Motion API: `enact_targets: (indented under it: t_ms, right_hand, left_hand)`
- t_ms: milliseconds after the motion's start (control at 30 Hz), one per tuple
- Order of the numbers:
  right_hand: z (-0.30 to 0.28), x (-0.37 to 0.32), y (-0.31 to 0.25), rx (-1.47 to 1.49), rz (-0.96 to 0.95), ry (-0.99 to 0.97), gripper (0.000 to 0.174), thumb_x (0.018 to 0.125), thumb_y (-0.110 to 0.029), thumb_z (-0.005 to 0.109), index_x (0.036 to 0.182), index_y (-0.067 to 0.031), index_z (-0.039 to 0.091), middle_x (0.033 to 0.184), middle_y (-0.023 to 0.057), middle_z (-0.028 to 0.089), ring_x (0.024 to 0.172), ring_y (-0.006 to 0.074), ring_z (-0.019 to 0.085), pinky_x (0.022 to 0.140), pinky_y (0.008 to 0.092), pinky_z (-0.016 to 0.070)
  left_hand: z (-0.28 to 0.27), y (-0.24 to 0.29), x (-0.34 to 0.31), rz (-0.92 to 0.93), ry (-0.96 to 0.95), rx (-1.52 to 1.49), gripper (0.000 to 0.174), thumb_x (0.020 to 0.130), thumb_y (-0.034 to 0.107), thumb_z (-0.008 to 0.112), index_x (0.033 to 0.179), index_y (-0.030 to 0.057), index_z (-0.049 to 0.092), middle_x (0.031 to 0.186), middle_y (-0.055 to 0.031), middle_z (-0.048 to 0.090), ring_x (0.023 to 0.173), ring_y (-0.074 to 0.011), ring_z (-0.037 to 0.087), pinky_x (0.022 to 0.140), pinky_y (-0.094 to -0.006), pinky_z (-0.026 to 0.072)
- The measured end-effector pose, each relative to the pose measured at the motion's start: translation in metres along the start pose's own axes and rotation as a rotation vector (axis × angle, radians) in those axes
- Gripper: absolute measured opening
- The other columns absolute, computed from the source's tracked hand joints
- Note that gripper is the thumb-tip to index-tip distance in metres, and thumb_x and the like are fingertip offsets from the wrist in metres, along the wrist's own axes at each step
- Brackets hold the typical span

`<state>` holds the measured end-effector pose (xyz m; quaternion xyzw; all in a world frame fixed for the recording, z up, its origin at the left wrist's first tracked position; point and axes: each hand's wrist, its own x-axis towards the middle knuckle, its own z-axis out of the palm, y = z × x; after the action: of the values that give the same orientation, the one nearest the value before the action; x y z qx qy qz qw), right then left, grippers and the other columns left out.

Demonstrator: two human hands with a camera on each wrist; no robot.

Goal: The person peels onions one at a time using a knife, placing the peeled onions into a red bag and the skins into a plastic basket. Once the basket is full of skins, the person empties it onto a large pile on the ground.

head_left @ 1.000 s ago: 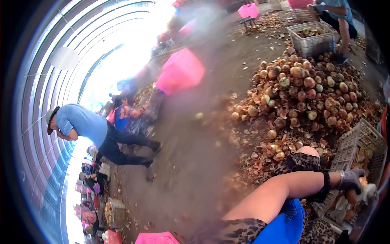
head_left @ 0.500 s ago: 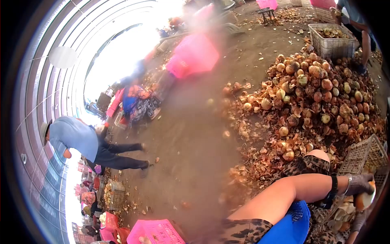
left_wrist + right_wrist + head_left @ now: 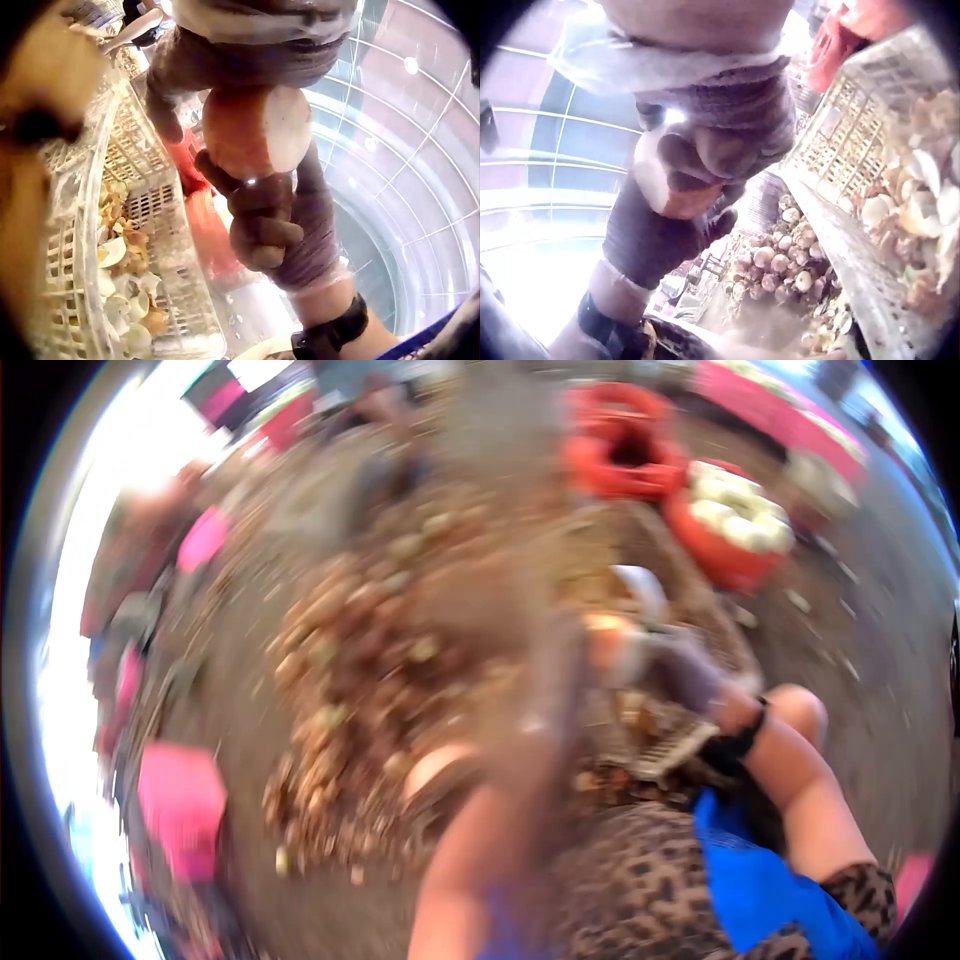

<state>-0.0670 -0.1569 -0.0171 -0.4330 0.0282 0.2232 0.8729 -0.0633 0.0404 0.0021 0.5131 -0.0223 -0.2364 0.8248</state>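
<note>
A partly peeled onion (image 3: 251,131), brown-skinned on one side and white on the other, is between my two gloved hands. My left hand (image 3: 247,56) grips it from above in the left wrist view; in the head view the left hand (image 3: 555,670) is blurred. My right hand (image 3: 720,142) has its fingers curled against the onion (image 3: 671,176) from the other side. A small bright glint shows at the right hand's fingers, and I cannot tell what makes it. Beside the hands, a pale plastic crate (image 3: 101,225) holds onion skins (image 3: 124,255).
A large pile of unpeeled onions (image 3: 370,660) lies on the ground to the left. Beyond the crate stand a red tub (image 3: 710,550) of white peeled onions and another red container (image 3: 620,440). A pink crate (image 3: 180,805) is at far left. My knees flank the work.
The head view has swung right, so the onion pile and crate now sit further left. Earlier my left hand gripped an onion over the crate; now both hands meet at the onion.
</note>
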Motion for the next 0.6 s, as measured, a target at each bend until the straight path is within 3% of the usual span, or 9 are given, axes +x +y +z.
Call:
enact_targets:
  t_ms: [67,133,200,233,400,500,600]
  right_hand:
    - [-0.013,0.004,0.004,-0.271,-0.199,0.185,0.015,0.086,-0.006,0.057,0.096,-0.0021,0.067,0.092,0.0075,0.065,0.078,0.0147,0.062,0.068,0.0272,0.0508]
    - [0.022,-0.022,-0.036,-0.438,-0.133,0.327,0.019,0.083,-0.013,0.067,0.099,-0.0033,0.067,0.076,0.002,0.064,0.055,0.0066,0.055,0.044,0.024,0.0425]
    - [0.014,-0.024,-0.039,-0.574,-0.118,0.371,0.018,0.082,-0.009,0.062,0.099,-0.0038,0.068,0.082,0.0069,0.065,0.063,0.0114,0.059,0.054,0.0272,0.0476]
    - [0.01,-0.024,-0.039,-0.646,-0.11,0.387,0.019,0.082,-0.007,0.059,0.099,-0.004,0.069,0.084,0.0093,0.065,0.067,0.0137,0.061,0.059,0.0287,0.0502]
    - [-0.026,-0.012,-0.04,-0.634,-0.103,0.572,0.015,0.083,-0.012,0.058,0.092,-0.0074,0.069,0.084,0.0076,0.066,0.068,0.0161,0.062,0.06,0.0283,0.0506]
    - [-0.056,-0.015,-0.053,-1.203,-0.378,0.556,0.022,0.082,-0.014,0.062,0.101,-0.0057,0.065,0.073,0.0108,0.064,0.062,0.0195,0.06,0.056,0.0312,0.0483]
    - [-0.054,-0.031,-0.056,-1.499,-0.699,0.457,0.029,0.08,-0.014,0.063,0.108,-0.0048,0.062,0.069,0.0154,0.061,0.059,0.0256,0.058,0.056,0.0358,0.0478]
  left_hand:
    - [0.005,-0.003,0.016,-0.026,0.004,0.056,0.068,0.081,0.059,0.047,0.117,0.0014,0.049,0.104,-0.015,0.058,0.094,-0.0266,0.058,0.08,-0.0373,0.0492]
    - [0.013,-0.014,0.022,-0.118,-0.002,-0.065,0.074,0.083,0.066,0.043,0.119,0.0016,0.048,0.107,-0.0148,0.058,0.096,-0.0263,0.057,0.083,-0.0366,0.0484]
    - [0.021,-0.027,0.022,-0.274,0.0,-0.408,0.078,0.084,0.069,0.041,0.122,0.001,0.047,0.112,-0.0142,0.056,0.102,-0.0258,0.055,0.086,-0.0357,0.0474]
    - [0.021,-0.033,0.024,-0.284,-0.044,-0.407,0.077,0.084,0.067,0.044,0.122,0.0007,0.047,0.113,-0.0144,0.056,0.102,-0.0258,0.055,0.087,-0.0355,0.0474]
    - [0.043,-0.034,0.033,-0.201,-0.22,-0.33,0.07,0.083,0.056,0.056,0.125,0.0011,0.046,0.117,-0.0159,0.055,0.105,-0.0261,0.056,0.092,-0.0373,0.0472]
    - [0.076,-0.002,0.026,-0.134,-0.371,-0.286,0.06,0.081,0.051,0.063,0.121,0.0079,0.051,0.102,-0.0031,0.057,0.094,-0.0138,0.056,0.083,-0.0275,0.0484]
    - [0.084,0.003,0.019,-0.217,-0.224,-0.507,0.06,0.079,0.049,0.068,0.12,0.0084,0.051,0.106,-0.0038,0.057,0.096,-0.0147,0.056,0.084,-0.0286,0.0491]
